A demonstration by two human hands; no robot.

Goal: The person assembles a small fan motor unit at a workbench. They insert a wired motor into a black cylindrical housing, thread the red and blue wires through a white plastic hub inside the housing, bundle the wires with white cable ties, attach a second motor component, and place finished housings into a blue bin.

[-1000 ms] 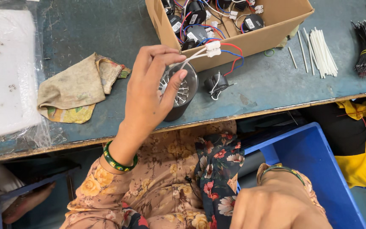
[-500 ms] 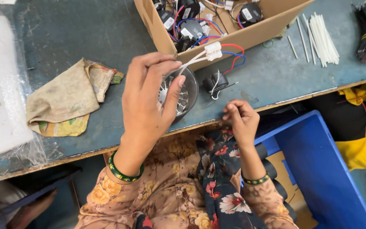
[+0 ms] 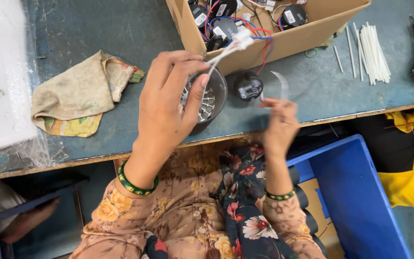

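Looking down from my head camera, my left hand (image 3: 168, 105) is clamped around a round black motor (image 3: 207, 98) with a finned metal face, held just above the near edge of the blue-green desk (image 3: 97, 29). Its white lead wires (image 3: 226, 48) run up and away from me toward the open cardboard box (image 3: 307, 36) of similar parts. My right hand (image 3: 276, 124), just right of the motor, pinches a clear curved strip (image 3: 280, 85), blurred. A smaller black part (image 3: 247, 86) lies on the desk between both hands, nearer the right. A crumpled cloth (image 3: 80, 93) lies well left.
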